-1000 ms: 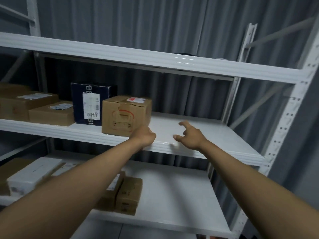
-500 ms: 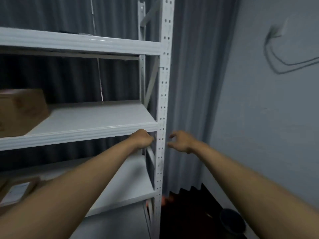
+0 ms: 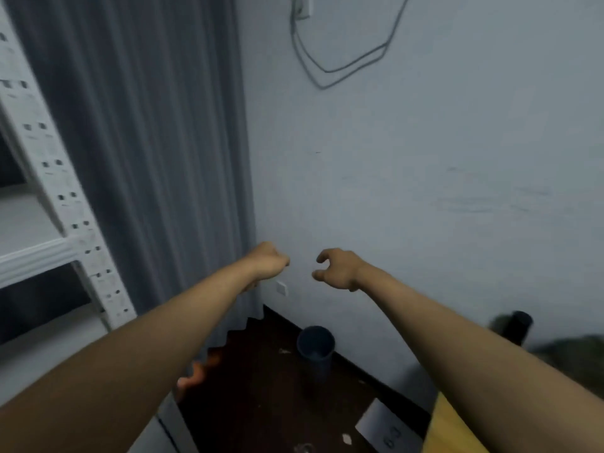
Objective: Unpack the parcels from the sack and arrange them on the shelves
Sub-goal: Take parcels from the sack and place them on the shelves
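Left hand (image 3: 268, 261) fisted, right hand (image 3: 338, 269) loosely curled, both empty right of white perforated steel shelf upright (image 3: 62, 194); no parcel visible, handling unjudgeable.

left hand (image 3: 268, 261): fisted, empty | right hand (image 3: 338, 269): loosely curled, empty

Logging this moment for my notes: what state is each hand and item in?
Left hand: fist curled, holding nothing.
Right hand: fingers loosely curled, empty.
Dark cup: upright on floor by wall.
Cable: hanging slack from wall socket.
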